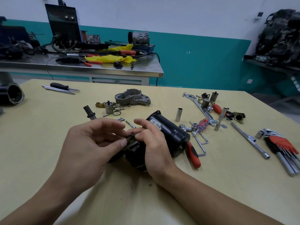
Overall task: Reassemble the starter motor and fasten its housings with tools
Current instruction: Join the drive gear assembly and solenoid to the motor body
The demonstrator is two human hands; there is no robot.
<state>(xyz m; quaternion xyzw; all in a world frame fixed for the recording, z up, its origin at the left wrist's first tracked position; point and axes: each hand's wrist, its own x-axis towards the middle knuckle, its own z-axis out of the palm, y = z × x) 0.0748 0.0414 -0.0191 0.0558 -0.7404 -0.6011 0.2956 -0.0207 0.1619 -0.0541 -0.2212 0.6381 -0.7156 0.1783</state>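
Pinches a small dark part [130, 138] with left grip [90, 143] and right grip [152, 148], just on the starter motor [170, 130] lying on the desk [65, 111] under them, likely heavy, hard and smooth, best held round its fat black middle.

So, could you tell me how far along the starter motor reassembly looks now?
Early on. The black motor body lies on the table. The left hand and right hand pinch a small dark part at its near end. The grey housing and loose bolts lie apart; no tool is held, so fastening remains.
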